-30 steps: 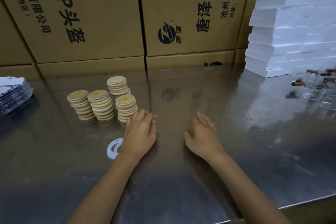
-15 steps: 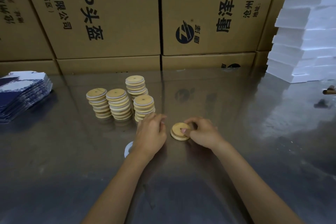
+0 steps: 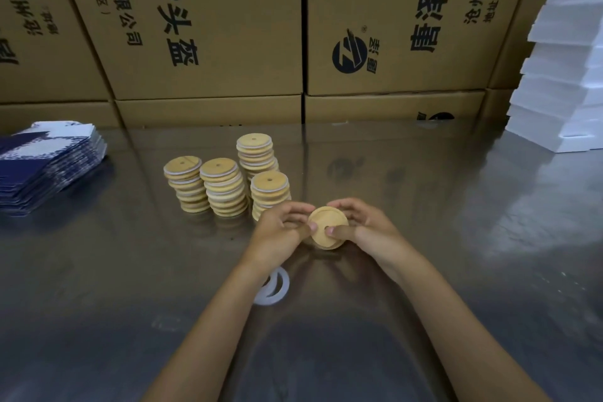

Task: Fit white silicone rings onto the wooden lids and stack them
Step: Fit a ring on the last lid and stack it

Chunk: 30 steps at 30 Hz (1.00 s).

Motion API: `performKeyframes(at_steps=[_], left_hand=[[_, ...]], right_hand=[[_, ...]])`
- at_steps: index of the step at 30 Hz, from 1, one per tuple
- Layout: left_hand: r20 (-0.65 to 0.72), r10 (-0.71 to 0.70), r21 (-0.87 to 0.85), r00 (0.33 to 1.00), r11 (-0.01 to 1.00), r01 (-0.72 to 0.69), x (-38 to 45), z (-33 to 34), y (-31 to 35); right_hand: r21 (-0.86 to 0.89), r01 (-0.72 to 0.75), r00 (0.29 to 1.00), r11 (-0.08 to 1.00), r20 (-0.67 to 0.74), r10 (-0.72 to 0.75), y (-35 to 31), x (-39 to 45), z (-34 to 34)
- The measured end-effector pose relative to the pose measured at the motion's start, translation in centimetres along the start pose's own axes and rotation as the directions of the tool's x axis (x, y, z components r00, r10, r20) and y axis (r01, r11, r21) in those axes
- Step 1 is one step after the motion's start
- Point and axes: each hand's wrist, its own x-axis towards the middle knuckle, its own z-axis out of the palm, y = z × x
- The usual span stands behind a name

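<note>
A lid (image 3: pixel 328 227) is being pinched at its rim by left hand (image 3: pixel 282 232) and right hand (image 3: pixel 365 230), fingers curled, at 3 o'clock of the stacks (image 3: pixel 228 184). The ring (image 3: pixel 273 285) is lying at 7 o'clock; an elbow sweep could be displacing it.

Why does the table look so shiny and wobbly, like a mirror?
In the head view, the metal table mirrors the cardboard boxes and throws bright glare near the white foam stack; the wide lens bends the box edges; the hands look slightly soft.
</note>
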Motion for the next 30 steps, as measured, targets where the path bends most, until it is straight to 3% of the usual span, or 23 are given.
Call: performKeyframes(at_steps=[4,6,9,11,14,18,22,27,30], left_hand=[[0.03,0.056,0.048,0.998,0.997,-0.058,-0.5,-0.8,1.4],[0.058,0.032,0.289,0.998,0.956,-0.047,-0.7,-2.3,1.7],[0.175,-0.18,0.68,0.968,0.733,0.013,-1.5,-5.2,1.8],[0.218,-0.299,0.729,0.929,0.682,0.049,-2.0,-6.4,1.9],[0.233,-0.356,0.763,0.905,0.644,0.057,-2.2,-6.7,2.2],[0.255,-0.34,0.723,0.905,0.689,0.055,-2.2,-6.7,2.3],[0.249,-0.223,0.602,0.943,0.798,0.03,-2.1,-6.8,2.6],[0.254,-0.024,0.276,0.967,0.96,-0.048,-2.4,-6.4,3.6],[0.309,0.046,0.012,0.95,0.999,-0.052,-2.8,-5.9,4.3]], right_hand=[[0.021,-0.022,1.0,1.0,-0.006,0.022,0.3,-0.3,-0.2],[0.097,-0.029,0.998,0.995,-0.05,0.034,0.4,-0.4,0.0],[0.174,-0.034,0.992,0.984,-0.112,0.054,0.5,-0.4,0.3],[0.175,-0.038,0.988,0.984,-0.14,0.064,0.4,-0.4,0.5],[0.191,-0.039,0.983,0.981,-0.168,0.072,0.3,-0.6,0.7],[0.217,-0.041,0.986,0.975,-0.151,0.075,0.1,-0.9,0.6],[0.228,-0.07,0.993,0.971,-0.08,0.091,0.1,-1.2,0.8],[0.194,-0.097,0.995,0.976,-0.005,0.1,-0.1,-1.5,1.0],[0.21,-0.097,0.993,0.973,0.091,0.08,-0.5,-1.8,1.2]])
